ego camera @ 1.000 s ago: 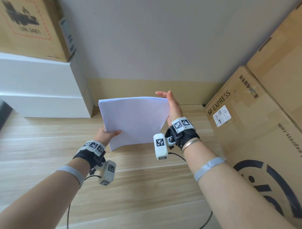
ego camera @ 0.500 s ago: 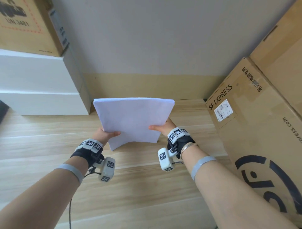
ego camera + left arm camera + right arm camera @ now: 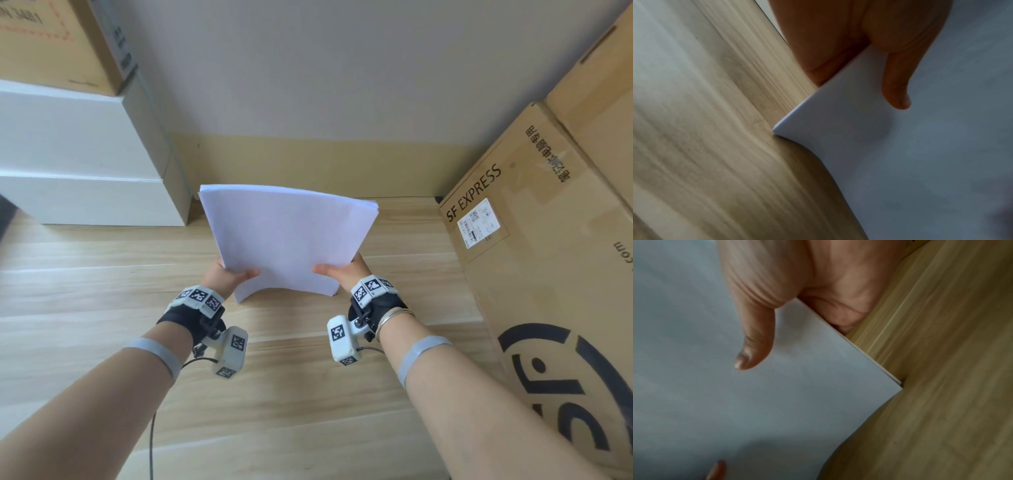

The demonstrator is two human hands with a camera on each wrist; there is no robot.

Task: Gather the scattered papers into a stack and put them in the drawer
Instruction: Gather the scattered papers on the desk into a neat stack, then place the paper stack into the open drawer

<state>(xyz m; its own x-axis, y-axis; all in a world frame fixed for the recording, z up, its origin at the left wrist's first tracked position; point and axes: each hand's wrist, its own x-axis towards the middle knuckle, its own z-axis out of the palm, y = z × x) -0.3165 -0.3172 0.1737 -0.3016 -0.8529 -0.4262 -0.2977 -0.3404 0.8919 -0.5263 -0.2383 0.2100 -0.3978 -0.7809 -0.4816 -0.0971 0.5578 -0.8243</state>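
Observation:
A stack of white papers (image 3: 287, 236) stands tilted on the wooden floor (image 3: 102, 274), its lower edge curved and touching the boards. My left hand (image 3: 230, 274) pinches the stack's lower left side, thumb on the front sheet. My right hand (image 3: 342, 270) pinches the lower right side the same way. The left wrist view shows the left thumb (image 3: 898, 91) lying on the papers (image 3: 931, 146) near their corner. In the right wrist view the right thumb (image 3: 754, 344) presses on the papers (image 3: 735, 402). The other fingers are hidden behind the sheets. No drawer front is plainly seen.
A white cabinet (image 3: 78, 161) stands at the left with a cardboard box (image 3: 58, 44) on top. Large cardboard boxes (image 3: 548, 257) marked SF EXPRESS lean at the right. A grey wall with a tan skirting (image 3: 308, 164) closes the back.
My right hand left the stack's right edge, where it stood flat, and now pinches the lower right side. The stack has squared up and sits a little lower and nearer.

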